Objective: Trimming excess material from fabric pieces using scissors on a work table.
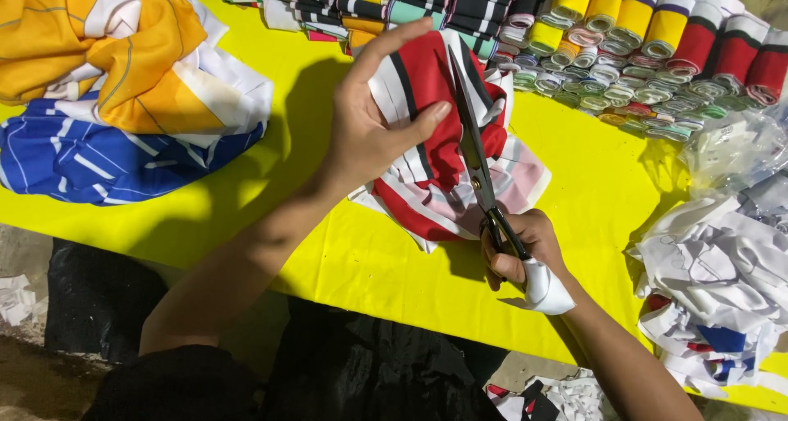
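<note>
My left hand (373,117) grips a bunch of red, white and black striped fabric (435,167) lifted off the yellow table (345,249), thumb pressed on the red part. My right hand (525,257) holds black-handled scissors (476,154) by the loops, blades pointing up along the fabric's right side and touching it. A white cloth wrap covers part of my right hand near the wrist.
Orange, white and blue fabric (115,84) is piled at the left. Rows of rolled striped collar bands (640,35) lie along the back. White cloth scraps (714,281) and a clear plastic bag (730,150) sit at the right. Black cloth hangs below the table's near edge.
</note>
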